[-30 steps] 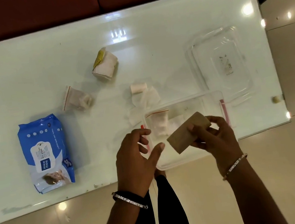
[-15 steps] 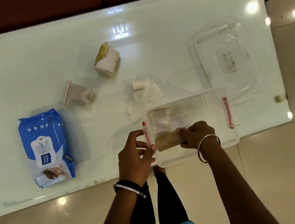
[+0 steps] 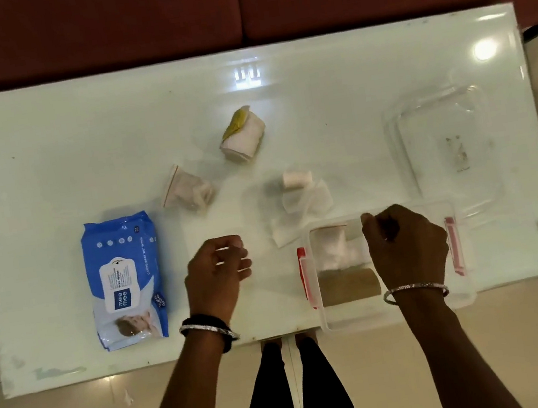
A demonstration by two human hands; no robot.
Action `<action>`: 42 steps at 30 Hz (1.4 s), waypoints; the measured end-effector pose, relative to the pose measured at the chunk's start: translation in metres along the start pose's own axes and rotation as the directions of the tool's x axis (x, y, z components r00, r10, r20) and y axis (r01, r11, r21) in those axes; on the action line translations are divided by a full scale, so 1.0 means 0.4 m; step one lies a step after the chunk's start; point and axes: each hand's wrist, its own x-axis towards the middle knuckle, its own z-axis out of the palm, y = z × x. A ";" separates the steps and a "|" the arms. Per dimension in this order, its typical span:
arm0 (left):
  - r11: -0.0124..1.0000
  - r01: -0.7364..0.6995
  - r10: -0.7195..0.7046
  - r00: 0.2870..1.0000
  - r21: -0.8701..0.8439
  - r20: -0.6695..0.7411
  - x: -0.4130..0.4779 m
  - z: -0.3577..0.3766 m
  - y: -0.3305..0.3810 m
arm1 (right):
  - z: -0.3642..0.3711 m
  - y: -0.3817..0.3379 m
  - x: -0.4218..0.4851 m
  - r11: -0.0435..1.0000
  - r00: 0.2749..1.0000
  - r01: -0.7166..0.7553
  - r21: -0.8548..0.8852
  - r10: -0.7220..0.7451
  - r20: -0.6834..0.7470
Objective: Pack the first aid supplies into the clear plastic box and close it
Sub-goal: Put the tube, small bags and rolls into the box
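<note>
- The brown roll [image 3: 348, 286] lay inside the box [image 3: 355, 312], along its near wall; a second before, the right hand [image 3: 407, 248] had held it above the box, so one more supply was packed.
- A bag of white pads [image 3: 332, 246] also lay in the box, just beyond the brown roll.
- The right hand had let go of the roll and moved to the box's far wall, fingers curled at the rim; whether they gripped the rim or only rested there could not be told.
- The left hand [image 3: 217, 273] had come off the box's left latch and hovered left of the box, above the table [image 3: 81, 154]; its fingers were loosely curled, with nothing in them.
- Still outside: the wipes [image 3: 125, 283], well left of the box; the small bag [image 3: 188, 191] and the white roll [image 3: 242, 135], beyond it and to the left; the gauze [image 3: 305, 198], just beyond its far left corner.
- The lid [image 3: 443, 151] lay beyond the box's far right corner, apart from it; the box stood open, and its near edge seemed to overhang the table's edge.
- By my reckoning under half was packed; the left hand's drift suggested the wipes or the small bag next; the wipes looked bulky against the room left in the box, and closing had to wait.
</note>
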 end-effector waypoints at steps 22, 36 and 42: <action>0.861 0.325 -0.412 0.897 -0.392 -0.160 0.289 -0.014 0.113 | 0.265 -0.437 0.254 0.791 0.844 -0.462 0.401 0.255 0.471; 0.872 0.190 -0.194 0.980 -0.451 0.037 0.103 -0.051 0.071 | 0.230 -0.381 0.230 0.638 0.841 -0.494 0.590 0.180 0.510; 0.918 0.137 -0.095 0.987 -0.371 0.130 0.021 -0.035 0.076 | 0.026 -0.212 0.130 0.360 0.864 -0.482 0.799 0.046 0.501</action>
